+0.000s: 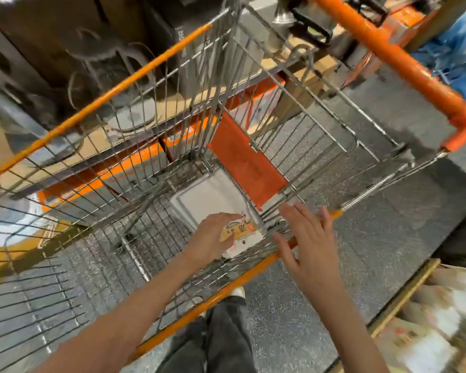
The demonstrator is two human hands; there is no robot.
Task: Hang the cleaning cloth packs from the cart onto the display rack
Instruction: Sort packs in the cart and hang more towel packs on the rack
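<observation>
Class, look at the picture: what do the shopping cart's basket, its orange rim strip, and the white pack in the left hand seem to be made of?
Grey wire cart basket: probably bare metal, shown by thin, shiny welded rods. Orange rim strip: likely smooth plastic or a painted coating; unclear which. White cloth pack with a yellow printed label, gripped by the left hand: apparently fabric with a glossy card or film label.

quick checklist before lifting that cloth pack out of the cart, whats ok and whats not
1. Left hand on the cloth pack: ok, it grips the pack's label end inside the cart.
2. Grip firmness: cannot tell, the fingers are partly hidden behind the pack.
3. Right hand free: ok, fingers spread, holding nothing, over the cart's orange rim.
4. Lift path: ok, nothing lies on top of the pack, and the basket is open above.
5. Orange flap: ok, it stands beyond the pack, apart from the hand.
6. Display rack ready: cannot tell, no hanging hooks can be made out in this view.
</observation>
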